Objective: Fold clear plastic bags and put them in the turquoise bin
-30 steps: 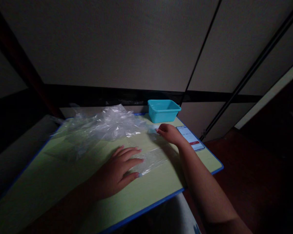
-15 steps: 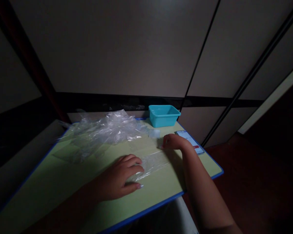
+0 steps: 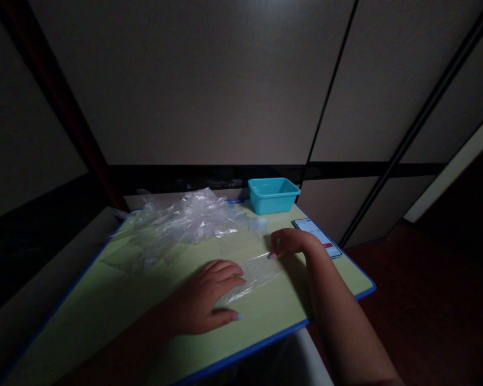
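A clear plastic bag (image 3: 257,273) lies flattened on the light green table between my hands. My left hand (image 3: 209,295) rests palm down over its left part, with fingers spread and the thumb apart on the tabletop. At the bag's far right edge, my right hand (image 3: 286,242) is curled, its fingertips pinched together on the film. The exact grip is partly hidden by the bent fingers. Beyond my hands, a crumpled heap of clear plastic bags (image 3: 197,214) spreads over the table's back left.
A turquoise plastic basin (image 3: 272,197) stands at the back edge. Right of my right hand lies a phone (image 3: 316,236) with a lit screen. A small pale-blue piece (image 3: 258,224) sits before the basin. The table (image 3: 265,319) has a blue rim and adjoins a panelled wall (image 3: 209,96).
The view has shifted slightly. My right hand's pinched fingertips have come a little nearer along the bag's edge. My left hand stays spread on the bag.
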Action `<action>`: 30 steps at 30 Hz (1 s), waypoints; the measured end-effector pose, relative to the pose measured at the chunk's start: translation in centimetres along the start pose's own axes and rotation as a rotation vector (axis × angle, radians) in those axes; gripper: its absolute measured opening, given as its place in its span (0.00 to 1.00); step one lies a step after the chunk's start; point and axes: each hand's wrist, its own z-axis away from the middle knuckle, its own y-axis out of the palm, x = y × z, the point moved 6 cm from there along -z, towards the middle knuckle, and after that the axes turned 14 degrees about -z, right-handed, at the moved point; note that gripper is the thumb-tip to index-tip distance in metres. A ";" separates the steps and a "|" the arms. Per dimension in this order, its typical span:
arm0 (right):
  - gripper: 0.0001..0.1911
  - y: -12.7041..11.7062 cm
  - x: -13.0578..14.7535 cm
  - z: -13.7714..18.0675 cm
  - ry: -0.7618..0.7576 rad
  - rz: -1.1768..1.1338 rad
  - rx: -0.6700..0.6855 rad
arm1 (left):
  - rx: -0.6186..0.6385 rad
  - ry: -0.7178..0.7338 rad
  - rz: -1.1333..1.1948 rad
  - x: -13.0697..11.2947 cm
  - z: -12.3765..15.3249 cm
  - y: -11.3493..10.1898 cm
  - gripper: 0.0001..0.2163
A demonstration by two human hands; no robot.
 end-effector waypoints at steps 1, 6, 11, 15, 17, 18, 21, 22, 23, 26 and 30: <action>0.18 0.1 -0.1 -0.1 0.000 -0.002 0.006 | 0.009 0.004 0.001 0.0 0.0 0.1 0.21; 0.21 0.6 -0.2 -0.7 0.001 0.006 0.034 | 0.009 -0.031 -0.005 0.2 0.1 0.2 0.23; 0.21 0.8 0.4 -0.5 0.001 0.022 0.075 | 0.037 -0.022 -0.013 0.1 0.1 0.4 0.21; 0.20 0.8 0.8 -0.2 -0.015 0.023 0.076 | 0.014 -0.027 -0.007 0.1 0.2 0.2 0.22; 0.19 0.8 0.9 -0.1 -0.030 0.022 0.067 | -0.004 -0.029 -0.011 0.1 0.2 0.1 0.22; 0.19 0.8 0.9 -0.1 -0.037 0.020 0.064 | -0.006 -0.027 -0.013 0.1 0.2 0.1 0.22; 0.19 0.8 0.8 -0.1 -0.059 0.007 0.059 | 0.011 -0.015 -0.019 0.1 0.3 0.1 0.20; 0.20 0.8 0.8 -0.1 -0.064 0.002 0.060 | 0.018 -0.011 -0.020 0.1 0.3 0.2 0.19; 0.20 0.8 0.8 -0.1 -0.065 -0.002 0.064 | 0.023 -0.012 -0.023 0.1 0.3 0.2 0.20; 0.20 0.8 0.6 -0.1 -0.055 -0.004 0.083 | 0.034 -0.027 -0.033 0.2 0.4 0.2 0.22; 0.17 0.6 0.3 0.0 -0.038 0.019 0.086 | 0.060 -0.038 -0.040 0.2 0.5 0.2 0.23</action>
